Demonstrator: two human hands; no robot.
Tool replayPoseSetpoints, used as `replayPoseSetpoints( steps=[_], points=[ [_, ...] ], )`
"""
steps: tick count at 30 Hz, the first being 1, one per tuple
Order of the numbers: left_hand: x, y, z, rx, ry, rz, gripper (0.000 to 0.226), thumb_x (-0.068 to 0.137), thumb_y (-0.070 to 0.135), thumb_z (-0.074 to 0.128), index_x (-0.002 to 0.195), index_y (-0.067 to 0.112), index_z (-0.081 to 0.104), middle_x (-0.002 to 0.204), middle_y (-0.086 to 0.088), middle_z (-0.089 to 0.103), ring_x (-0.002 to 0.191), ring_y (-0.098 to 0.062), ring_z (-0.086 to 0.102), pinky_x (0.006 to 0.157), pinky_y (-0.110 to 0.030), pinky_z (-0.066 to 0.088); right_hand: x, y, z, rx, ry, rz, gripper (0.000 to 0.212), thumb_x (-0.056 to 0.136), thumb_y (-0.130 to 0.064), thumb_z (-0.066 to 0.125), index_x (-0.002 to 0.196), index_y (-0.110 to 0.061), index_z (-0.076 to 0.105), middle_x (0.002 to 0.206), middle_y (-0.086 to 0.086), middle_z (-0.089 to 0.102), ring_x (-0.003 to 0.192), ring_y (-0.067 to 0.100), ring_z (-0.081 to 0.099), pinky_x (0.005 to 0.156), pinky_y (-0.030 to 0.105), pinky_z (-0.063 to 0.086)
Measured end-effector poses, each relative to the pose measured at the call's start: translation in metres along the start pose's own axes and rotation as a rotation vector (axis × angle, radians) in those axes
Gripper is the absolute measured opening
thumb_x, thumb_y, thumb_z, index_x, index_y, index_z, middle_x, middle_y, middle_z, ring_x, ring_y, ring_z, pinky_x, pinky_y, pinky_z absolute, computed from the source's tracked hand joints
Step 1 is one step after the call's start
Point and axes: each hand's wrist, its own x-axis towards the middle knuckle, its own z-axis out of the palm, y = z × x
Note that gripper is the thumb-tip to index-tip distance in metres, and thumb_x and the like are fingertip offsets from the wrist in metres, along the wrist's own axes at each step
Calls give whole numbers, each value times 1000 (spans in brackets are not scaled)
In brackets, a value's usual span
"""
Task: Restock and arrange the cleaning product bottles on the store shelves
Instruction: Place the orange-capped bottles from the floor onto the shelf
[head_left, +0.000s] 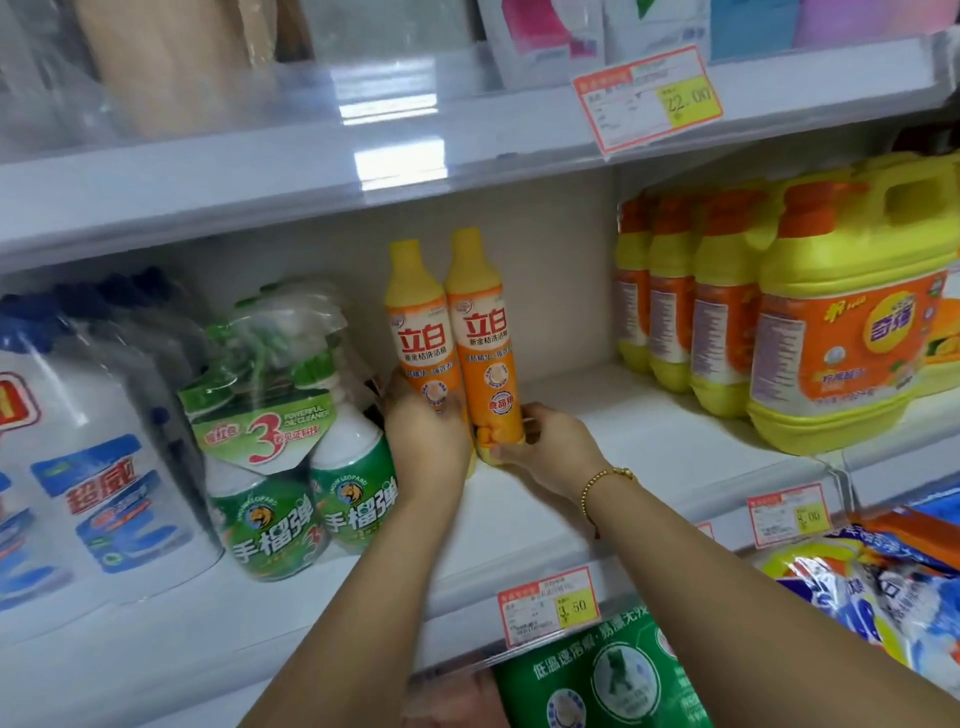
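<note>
The left bottle (423, 338) and right bottle (485, 343), slim, orange and yellow-necked, are held upright and touching on the shelf (571, 509), between sprays (291, 467) and jugs (841, 353). Their bases are gripped, seemingly, by the left hand (426, 436) and right hand (550, 449).

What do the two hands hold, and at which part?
The left hand grips the left orange bottle at its lower body; the right hand holds the right orange bottle near its base.

Bare shelf (597, 431) lies open from the orange bottles (485, 332) rightward to the yellow jugs (831, 338) (front edge to back wall). On their left, green sprays (291, 467) crowd close. The upper shelf (311, 182) limits headroom.
</note>
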Motion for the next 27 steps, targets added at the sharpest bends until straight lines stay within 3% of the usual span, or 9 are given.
replayPoseSetpoints(
  steps=[6, 11, 14, 17, 19, 20, 22, 25, 27],
  points=[
    [-1, 1, -1, -34, -25, -18, 40, 84, 10, 69, 119, -1, 52, 119, -20, 61, 108, -33, 58, 81, -26, 37, 2, 2, 1, -42, -8, -25, 53, 80, -34, 74, 126, -14, 55, 121, 5, 65, 107, 22, 60, 85, 24, 44],
    [1, 6, 1, 134, -137, -108, 46, 89, 16, 62, 126, -5, 43, 127, -24, 53, 117, -40, 50, 96, -42, 43, 3, 2, -6, -53, -82, 14, 52, 77, -28, 77, 123, -14, 58, 120, 5, 66, 106, 23, 61, 91, 29, 47],
    [-7, 12, -7, 256, -241, -147, 45, 91, 11, 52, 130, -8, 39, 133, -28, 46, 121, -42, 44, 99, -41, 39, -1, -4, -21, -162, -180, 45, 58, 77, -30, 77, 127, -8, 55, 127, 10, 61, 113, 26, 58, 96, 32, 46],
    [-43, 25, -30, 229, -289, -68, 50, 91, 13, 57, 134, -6, 40, 135, -26, 45, 123, -40, 45, 98, -38, 37, -34, -18, -51, -253, -99, -9, 54, 81, -33, 73, 121, 1, 59, 124, 17, 62, 114, 28, 58, 90, 28, 46],
    [-79, 36, -47, 69, -322, 32, 38, 89, 15, 62, 125, 6, 55, 121, -15, 61, 110, -33, 59, 95, -41, 47, -73, -23, -75, -193, 14, -128, 29, 81, -27, 74, 91, 0, 70, 94, 14, 72, 86, 17, 66, 74, 27, 48],
    [-99, 42, -54, -41, -361, 35, 21, 89, 16, 62, 110, 14, 64, 104, -6, 69, 96, -26, 65, 88, -42, 52, -96, -22, -87, -162, 66, -164, 23, 80, -26, 75, 75, -5, 68, 74, 6, 70, 66, 5, 61, 63, 23, 45],
    [-143, 56, -62, -181, -456, 0, 11, 90, 21, 61, 80, 22, 67, 68, 4, 68, 69, -16, 66, 71, -34, 55, -148, -15, -114, -146, 107, -174, 32, 80, -29, 75, 58, -17, 55, 51, -7, 53, 47, -2, 46, 50, 16, 33],
    [-212, 77, -57, -250, -693, 12, 29, 92, 22, 61, 64, 15, 60, 51, 0, 57, 45, -4, 55, 52, -20, 44, -224, 19, -156, -219, 85, -110, 31, 82, -31, 73, 62, -14, 56, 49, -10, 47, 48, -2, 46, 51, 16, 33],
    [-263, 82, -42, -237, -900, 30, 32, 92, 20, 61, 61, 19, 56, 52, 0, 54, 46, -4, 53, 51, -18, 43, -267, 52, -181, -234, 86, -22, 27, 81, -30, 75, 70, -9, 62, 56, -10, 54, 53, -1, 50, 54, 15, 37]
  ],
)
